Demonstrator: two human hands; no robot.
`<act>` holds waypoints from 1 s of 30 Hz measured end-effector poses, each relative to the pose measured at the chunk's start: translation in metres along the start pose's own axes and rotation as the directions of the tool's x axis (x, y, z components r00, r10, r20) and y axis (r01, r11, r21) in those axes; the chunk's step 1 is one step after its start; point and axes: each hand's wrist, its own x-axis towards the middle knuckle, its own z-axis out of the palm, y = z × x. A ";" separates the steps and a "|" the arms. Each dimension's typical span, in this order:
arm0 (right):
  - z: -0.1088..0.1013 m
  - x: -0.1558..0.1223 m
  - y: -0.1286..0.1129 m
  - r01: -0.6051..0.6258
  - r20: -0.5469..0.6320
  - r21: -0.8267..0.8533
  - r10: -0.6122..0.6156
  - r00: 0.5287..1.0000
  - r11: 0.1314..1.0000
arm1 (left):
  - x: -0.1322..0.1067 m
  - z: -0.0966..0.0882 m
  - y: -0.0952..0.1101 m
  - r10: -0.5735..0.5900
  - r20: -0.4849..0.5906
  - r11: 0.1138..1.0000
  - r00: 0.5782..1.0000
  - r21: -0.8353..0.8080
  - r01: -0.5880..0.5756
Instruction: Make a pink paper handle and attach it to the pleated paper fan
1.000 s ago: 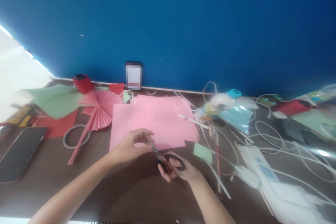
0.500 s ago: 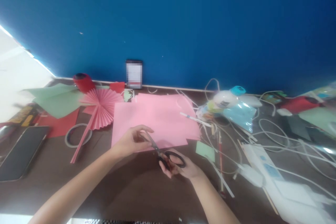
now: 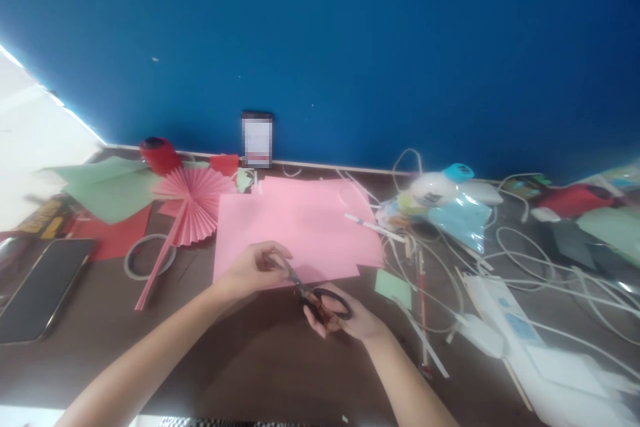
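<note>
Head view: the phone (image 3: pixel 46 290) lay far left. Near it, the handle of the fan (image 3: pixel 197 207) crossed the tape (image 3: pixel 129 263). The left hand (image 3: pixel 250 271) bent its fingers at the tip of the scissors (image 3: pixel 302 288); any pinch there could not be determined. The scissors were between the hands, at the pink paper (image 3: pixel 310 227). The right hand (image 3: pixel 357 321) gripped their handles. A green scrap (image 3: pixel 393 289) lay farther right.

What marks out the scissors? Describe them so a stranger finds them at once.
Below the blue wall, find the pink paper on the dark table. At its near edge, the right hand holds the scissors, blades pointing toward the left hand. Black loops and metal blades set them apart from the flat paper.
</note>
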 end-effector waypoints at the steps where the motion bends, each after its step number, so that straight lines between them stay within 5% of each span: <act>1: 0.001 0.000 0.000 -0.006 0.002 -0.004 0.006 1.000 1.000 | 0.000 0.000 0.000 -0.007 -0.005 1.000 1.000 0.017 0.007; 30: -0.004 0.000 0.006 0.001 0.000 0.022 -0.001 1.000 1.000 | 0.000 -0.002 -0.001 0.040 -0.029 0.994 0.999 0.098 -0.037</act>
